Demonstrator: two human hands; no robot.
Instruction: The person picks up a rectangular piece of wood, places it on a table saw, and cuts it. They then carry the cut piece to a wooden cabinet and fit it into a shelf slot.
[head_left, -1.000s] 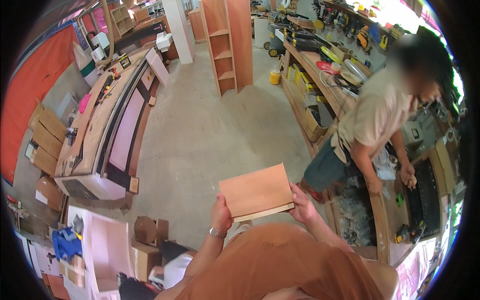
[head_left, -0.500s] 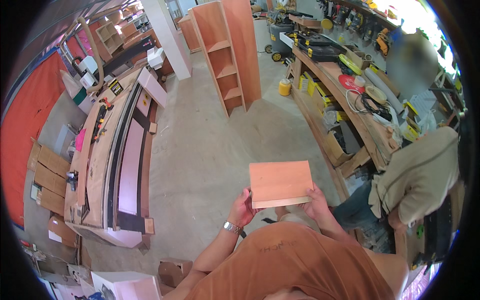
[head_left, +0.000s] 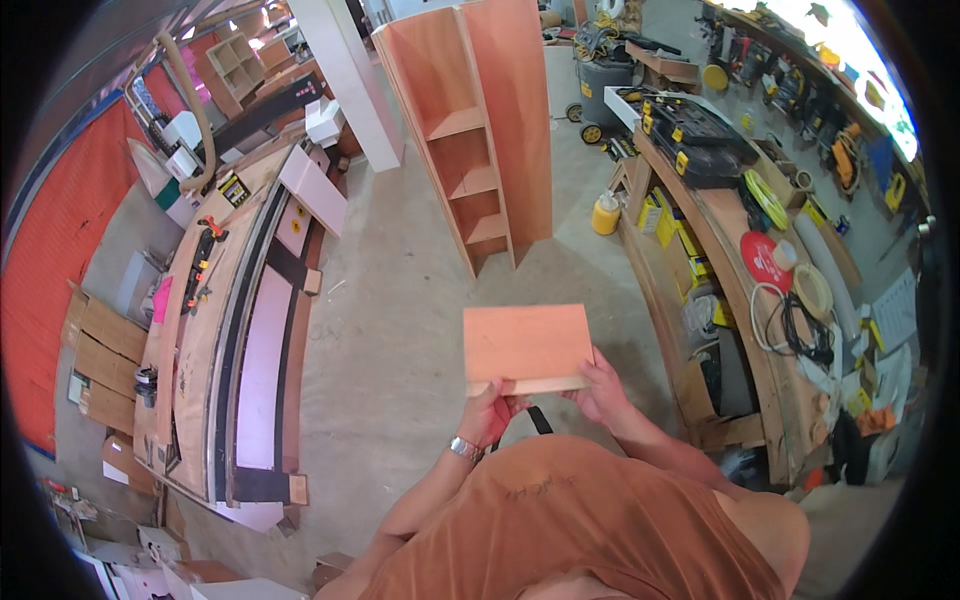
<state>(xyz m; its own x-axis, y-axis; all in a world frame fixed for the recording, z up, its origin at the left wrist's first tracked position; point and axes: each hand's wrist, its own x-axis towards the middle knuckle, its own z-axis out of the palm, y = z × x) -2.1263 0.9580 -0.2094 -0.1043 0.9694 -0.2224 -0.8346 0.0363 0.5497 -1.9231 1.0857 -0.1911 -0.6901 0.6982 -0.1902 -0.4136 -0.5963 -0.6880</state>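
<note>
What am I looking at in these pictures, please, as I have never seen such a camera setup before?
There is no robot: a person works with two bare hands. Everything is seen from a fisheye camera worn on the head, looking down, so straight edges bend toward the rim. The left hand and right hand hold a flat wooden piece by its near edge, above the floor. On the right, a workbench bears black cases and a red disc; ahead stands a tall shelf unit.

- Table [head_left: 205, 340] left of the left grip [head_left: 487, 412]: orange-black tool [head_left: 207, 250].
- Another table [head_left: 718, 208] right of the right grip [head_left: 603, 392]: black case [head_left: 715, 155], red disc [head_left: 762, 260].
- Floor [head_left: 400, 370] ahead of both: shelf unit [head_left: 455, 122], yellow bottle [head_left: 606, 215].
</note>
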